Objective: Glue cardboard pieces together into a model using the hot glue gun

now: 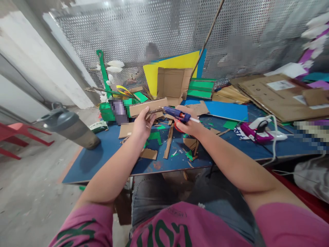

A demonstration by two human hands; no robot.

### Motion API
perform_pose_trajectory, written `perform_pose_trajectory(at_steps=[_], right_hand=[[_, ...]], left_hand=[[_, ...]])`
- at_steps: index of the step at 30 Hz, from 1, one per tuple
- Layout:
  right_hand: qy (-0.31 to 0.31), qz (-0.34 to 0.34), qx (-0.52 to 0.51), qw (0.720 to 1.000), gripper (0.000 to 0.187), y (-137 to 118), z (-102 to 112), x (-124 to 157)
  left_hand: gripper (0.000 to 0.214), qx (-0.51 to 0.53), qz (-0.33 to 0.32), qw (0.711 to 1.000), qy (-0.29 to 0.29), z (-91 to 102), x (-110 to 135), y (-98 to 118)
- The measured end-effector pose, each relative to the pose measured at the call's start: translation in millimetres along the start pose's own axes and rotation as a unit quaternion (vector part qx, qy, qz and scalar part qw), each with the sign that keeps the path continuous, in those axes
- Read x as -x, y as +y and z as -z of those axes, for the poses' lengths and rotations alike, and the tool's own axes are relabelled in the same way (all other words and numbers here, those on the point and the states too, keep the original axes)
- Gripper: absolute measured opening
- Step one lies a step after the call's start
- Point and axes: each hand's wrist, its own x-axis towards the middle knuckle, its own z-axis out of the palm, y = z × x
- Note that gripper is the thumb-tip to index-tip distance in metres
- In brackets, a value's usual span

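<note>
My left hand (pixel 142 124) is closed around a long cardboard strip (pixel 147 107), holding it up over the blue table (pixel 108 151). In my right hand (pixel 189 122) I grip a blue glue gun (pixel 177 114). Its nozzle points left and meets the strip's lower edge. Both hands hover above a scatter of cardboard and green paper scraps (pixel 168 139).
A grey shaker bottle (pixel 69 128) stands at the table's left corner. Yellow and blue sheets (pixel 171 68), a cardboard box (pixel 172 84) and green pieces lie at the back. Flat cardboard (pixel 280 94) fills the right side, near a purple device with a white cable (pixel 257 132). Red chairs (pixel 17 135) stand at left.
</note>
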Motion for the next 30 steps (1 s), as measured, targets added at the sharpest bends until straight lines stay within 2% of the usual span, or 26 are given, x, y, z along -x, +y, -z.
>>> perform_pose_trajectory(at_steps=[4,7,11,15,21,30], right_hand=[[-0.032,-0.003,0.024,0.999,0.013,6,-7,2],[-0.028,0.016,0.042,0.999,0.016,13,-14,6],[-0.027,0.017,0.058,0.998,0.013,15,-16,7],[-0.06,0.02,0.075,0.995,0.015,9,-14,4],[-0.098,0.034,0.098,0.99,0.016,4,-17,3],[-0.094,0.039,0.121,0.987,0.019,11,-22,4]], left_hand=[[0.031,0.005,0.022,1.0,0.003,0.6,-2,0],[0.028,0.014,0.02,1.0,0.013,0.6,-1,0],[0.036,-0.005,0.025,1.0,0.005,1.7,0,0],[0.035,-0.002,0.031,0.999,0.025,1.9,0,-1],[0.038,0.001,0.015,1.0,0.019,1.3,2,-1],[0.043,-0.004,0.02,1.0,0.007,1.6,2,-3]])
